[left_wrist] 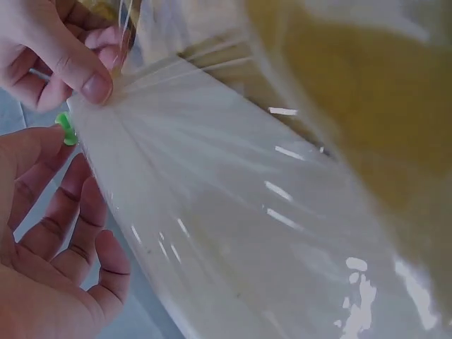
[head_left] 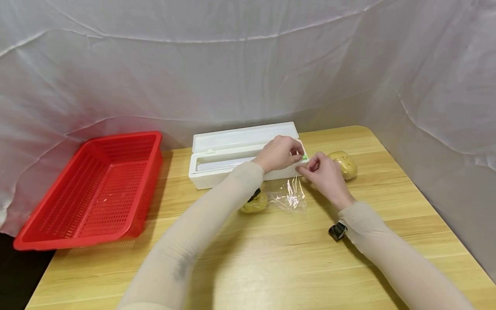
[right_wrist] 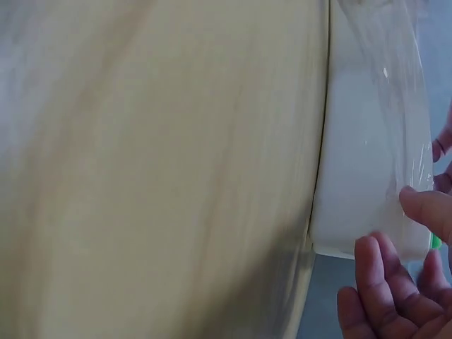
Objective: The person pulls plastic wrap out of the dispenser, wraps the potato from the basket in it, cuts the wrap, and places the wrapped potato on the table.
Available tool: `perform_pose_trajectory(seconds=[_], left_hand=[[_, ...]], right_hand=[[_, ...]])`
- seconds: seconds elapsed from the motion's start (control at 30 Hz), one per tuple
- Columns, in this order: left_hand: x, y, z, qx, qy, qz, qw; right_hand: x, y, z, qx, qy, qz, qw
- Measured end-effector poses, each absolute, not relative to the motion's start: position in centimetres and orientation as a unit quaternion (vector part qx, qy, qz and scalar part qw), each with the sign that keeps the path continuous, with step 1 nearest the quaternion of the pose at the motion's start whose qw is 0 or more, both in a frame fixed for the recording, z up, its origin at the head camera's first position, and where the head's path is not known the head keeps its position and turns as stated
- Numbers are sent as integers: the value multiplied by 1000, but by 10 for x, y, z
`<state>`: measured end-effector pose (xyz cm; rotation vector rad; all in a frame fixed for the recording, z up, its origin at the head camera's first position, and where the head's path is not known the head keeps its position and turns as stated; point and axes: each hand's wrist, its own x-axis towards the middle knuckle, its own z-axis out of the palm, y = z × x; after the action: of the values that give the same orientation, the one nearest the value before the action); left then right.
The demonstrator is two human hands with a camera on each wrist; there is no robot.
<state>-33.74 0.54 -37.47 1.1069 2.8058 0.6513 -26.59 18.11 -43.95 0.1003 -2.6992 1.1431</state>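
Observation:
In the head view a white cling film dispenser box [head_left: 211, 177] stands with its lid [head_left: 244, 137] raised. My left hand [head_left: 282, 153] is over its right end, fingertips at a small green slider [left_wrist: 67, 128], which thumb and finger appear to pinch. Beside it my right hand [head_left: 327, 178] pinches clear cling film [left_wrist: 183, 134] at the box's front right corner; creases spread from the thumb tip. Loose film hangs down before the box to a potato [head_left: 254, 204], partly hidden under the left forearm. Behind the right hand lies another potato [head_left: 343, 165], wrapped in film.
A red plastic basket [head_left: 149, 189] with perforated walls stands at the left of the wooden table [head_left: 271, 262]. Pale cloth [head_left: 217, 77] hangs behind and along the right side. Each wrist bears a small black camera [head_left: 338, 231].

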Motion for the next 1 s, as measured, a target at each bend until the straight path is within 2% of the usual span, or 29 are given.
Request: perform_pose_trajectory(seconds=[0.2, 0.57, 1.0], left_hand=[[-341, 6, -377, 352, 900, 250, 53], [-349, 1, -385, 301, 880, 348, 119], [-346, 2, -384, 285, 885, 353, 105]], right_hand=[[-267, 182, -441, 51, -909, 395, 121], [-273, 188, -445, 79, -906, 400, 114], [-277, 190, -443, 89, -908, 389, 128]])
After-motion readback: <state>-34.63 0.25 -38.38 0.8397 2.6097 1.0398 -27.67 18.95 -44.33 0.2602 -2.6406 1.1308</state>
